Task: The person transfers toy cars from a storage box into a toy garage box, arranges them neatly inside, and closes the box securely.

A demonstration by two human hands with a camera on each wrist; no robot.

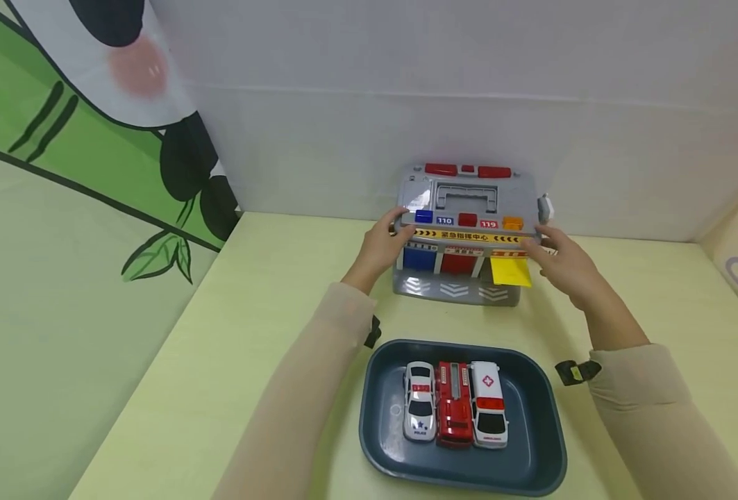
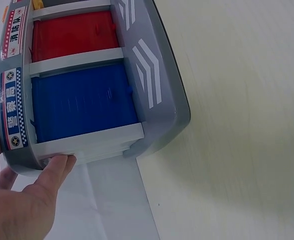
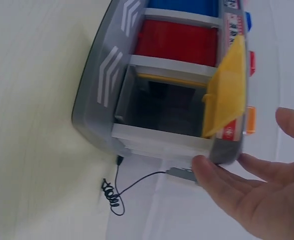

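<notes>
A grey toy emergency station (image 1: pixel 465 208) stands near the wall, with blue and red doors down and a yellow door (image 1: pixel 510 271) swung up. My left hand (image 1: pixel 381 246) grips the left end of its roof, fingers curled round the edge. At the opposite end, my right hand (image 1: pixel 565 267) holds the roof corner beside the yellow door; in the right wrist view its fingertips (image 3: pixel 203 164) touch that corner. Behind the raised door, the bay (image 3: pixel 162 102) looks dark inside. Blue, red and orange buttons line the roof's front.
In front of the station lies a dark blue tray (image 1: pixel 381 451) holding a white police car (image 1: pixel 420 403), a red fire truck (image 1: pixel 454 410) and a white ambulance (image 1: pixel 489 406). A coiled black cord (image 3: pixel 111 195) hangs by the station's right side. The wall closes off the table's back.
</notes>
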